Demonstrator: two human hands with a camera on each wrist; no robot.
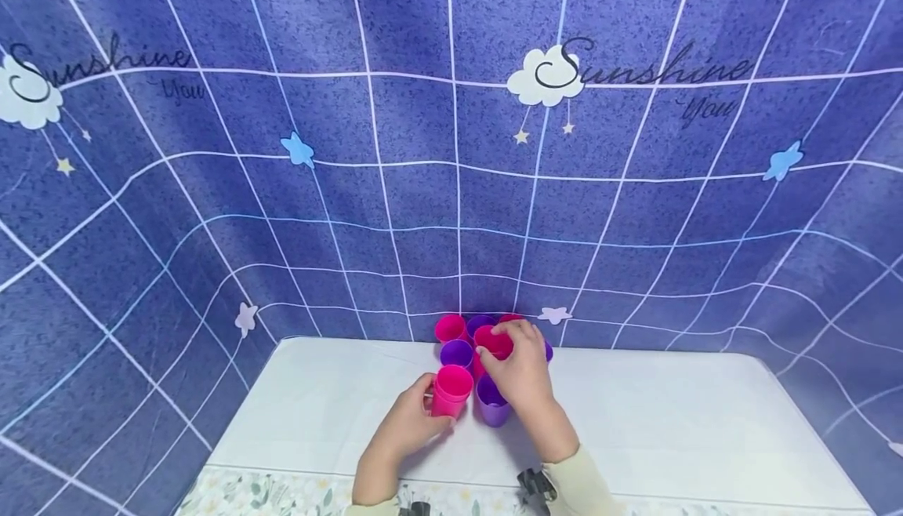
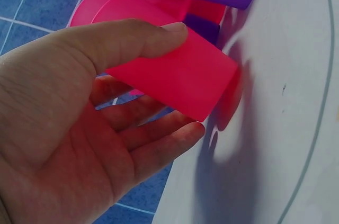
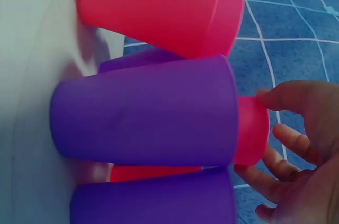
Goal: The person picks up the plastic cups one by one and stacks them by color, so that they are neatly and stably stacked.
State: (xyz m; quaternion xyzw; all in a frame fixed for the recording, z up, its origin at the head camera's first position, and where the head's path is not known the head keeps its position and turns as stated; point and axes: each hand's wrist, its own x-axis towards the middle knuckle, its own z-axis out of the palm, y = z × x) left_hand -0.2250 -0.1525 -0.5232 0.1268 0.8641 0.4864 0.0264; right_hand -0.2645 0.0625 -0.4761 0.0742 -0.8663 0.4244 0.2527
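Observation:
Two nested pink cups (image 1: 452, 400) stand at the front left of the cup cluster, one rim showing just above the other. My left hand (image 1: 411, 423) holds them from the left, thumb on the near side and fingers around the far side, as the left wrist view of the pink cups (image 2: 175, 70) shows. My right hand (image 1: 525, 373) reaches over the cluster and holds a pink cup (image 3: 253, 131) near its rim between thumb and fingers. In front of that cup stands a purple cup (image 3: 145, 115), which hides most of it in the right wrist view.
Behind and beside these are another purple cup (image 1: 457, 354), a pink cup (image 1: 450, 329) and further purple and pink cups, partly covered by my right hand. They stand on a white table (image 1: 303, 406) against a blue grid-patterned curtain (image 1: 416, 202). Floral cloth (image 1: 282, 492) lies along the front.

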